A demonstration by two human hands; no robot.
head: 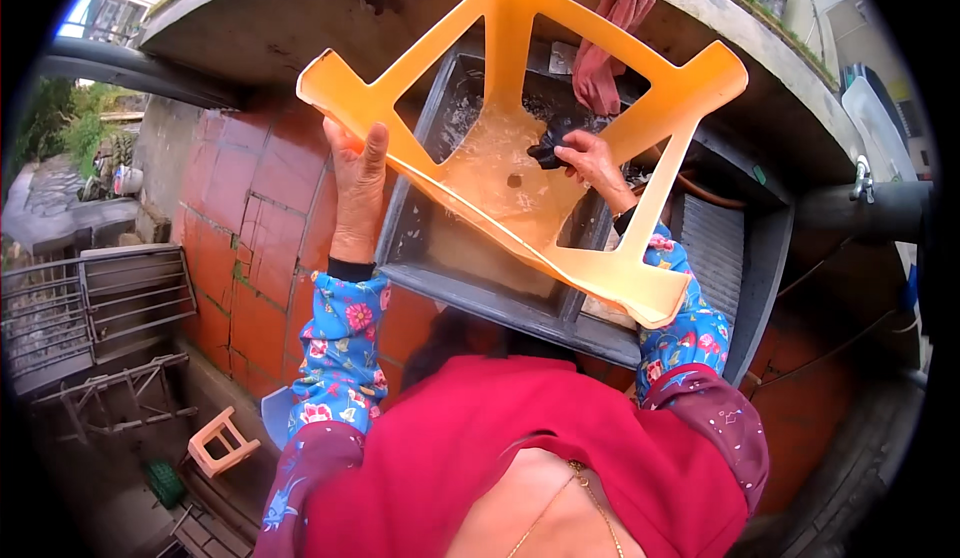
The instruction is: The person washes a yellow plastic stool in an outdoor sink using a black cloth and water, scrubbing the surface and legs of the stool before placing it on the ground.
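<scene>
A yellow plastic stool [510, 160] lies upturned over a dark stone wash sink [517, 318], its legs pointing up and outward. Water wets the underside of its seat, which has a small hole in the middle. My left hand [358, 160] grips the stool's left side near one leg, fingers partly hidden behind the plastic. Inside the stool, my right hand [592, 159] pinches a crumpled black cloth [553, 145] close to the wet seat. Cloudy water [480, 250] shows in the basin below the stool.
A pink cloth [611, 32] hangs from the wall ledge behind the sink. To the right are a ribbed washboard [711, 258] and a metal tap [862, 179]. Red tiles [262, 258] cover the floor at left. A small orange stool [223, 442] stands lower left, near a metal railing [97, 303].
</scene>
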